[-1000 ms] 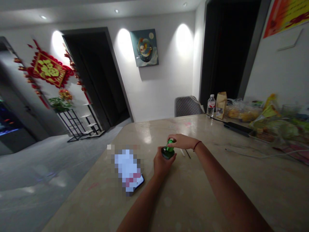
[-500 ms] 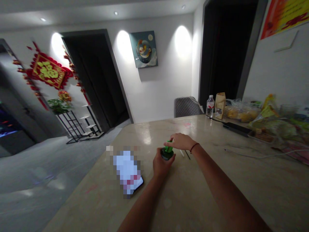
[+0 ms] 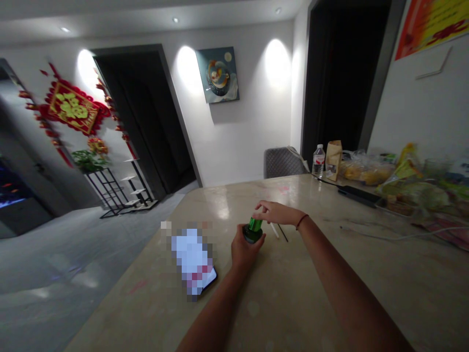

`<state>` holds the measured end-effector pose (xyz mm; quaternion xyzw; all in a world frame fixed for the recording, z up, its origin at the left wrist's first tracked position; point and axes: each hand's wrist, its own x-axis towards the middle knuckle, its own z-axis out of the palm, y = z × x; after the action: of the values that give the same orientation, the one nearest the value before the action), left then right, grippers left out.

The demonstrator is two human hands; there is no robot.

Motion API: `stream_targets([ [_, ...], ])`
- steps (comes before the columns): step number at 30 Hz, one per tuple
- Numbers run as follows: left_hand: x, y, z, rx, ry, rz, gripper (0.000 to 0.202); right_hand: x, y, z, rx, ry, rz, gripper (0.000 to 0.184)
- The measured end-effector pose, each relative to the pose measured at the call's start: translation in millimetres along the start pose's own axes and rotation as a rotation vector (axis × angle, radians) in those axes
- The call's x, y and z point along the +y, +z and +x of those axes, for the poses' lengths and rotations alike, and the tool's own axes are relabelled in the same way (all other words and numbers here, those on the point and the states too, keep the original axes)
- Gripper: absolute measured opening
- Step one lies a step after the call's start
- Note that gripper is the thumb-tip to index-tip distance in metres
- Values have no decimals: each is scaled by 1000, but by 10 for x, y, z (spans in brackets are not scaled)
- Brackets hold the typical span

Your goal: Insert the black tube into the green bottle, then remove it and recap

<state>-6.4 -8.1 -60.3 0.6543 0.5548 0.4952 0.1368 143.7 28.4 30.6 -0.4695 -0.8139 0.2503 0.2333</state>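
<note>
A small, round, dark green container (image 3: 252, 236) with a bright green upright top (image 3: 255, 223) stands on the table between my hands; its exact kind does not show. My left hand (image 3: 245, 248) is wrapped around the dark lower part, thumb on the right side and fingers on the left. From above right, my right hand (image 3: 276, 214) has its curled fingers at the upper end of the green top, partly covering it. A white stick (image 3: 274, 230) and a thin black stick (image 3: 283, 233) lie on the table just right of the container.
To the left lies a phone (image 3: 196, 264) with a lit, blurred screen. A water bottle (image 3: 318, 161), a paper bag (image 3: 333, 160), a black box-like device (image 3: 359, 195) and several plastic bags stand at the right. A white cable (image 3: 388, 238) crosses the table's right side.
My right hand has shifted slightly, its fingers now higher on the green top, so more of the top shows. My left hand keeps its hold on the lower part.
</note>
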Motion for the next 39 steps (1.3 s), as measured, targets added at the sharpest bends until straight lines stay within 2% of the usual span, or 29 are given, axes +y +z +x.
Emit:
stream_targets([
  [3,2,-2,2,-2,7,-9,44,-18,-2,7,83,37,-95,40],
  [8,3,-7,-1,-11,10,2,45,-40,-35,-25,27,-23,-77,28],
  [12,1,-10,-6,-14,14,10,45,-55,-42,-63,-21,-57,-47,35],
  [15,3,-8,-11,-25,25,20,46,-80,-14,-55,16,-33,-73,39],
  [17,6,-6,-14,-33,26,23,46,-100,6,-41,50,-20,-122,35],
  [20,13,-5,-18,-36,14,10,46,-123,20,-37,36,-82,-151,27],
  [23,20,-9,-20,-31,-5,-7,45,-132,23,-51,23,-129,-124,44],
  [25,24,-12,-21,-23,-11,-3,45,-134,27,-56,45,-98,-123,58],
  [27,27,-14,-21,-24,-10,7,45,-136,32,-54,62,-48,-138,61],
  [33,21,-12,-22,-34,-6,2,45,-135,39,-39,36,-7,-138,41],
  [39,9,-9,-23,-41,-4,9,47,-110,52,-32,39,-32,-137,39],
])
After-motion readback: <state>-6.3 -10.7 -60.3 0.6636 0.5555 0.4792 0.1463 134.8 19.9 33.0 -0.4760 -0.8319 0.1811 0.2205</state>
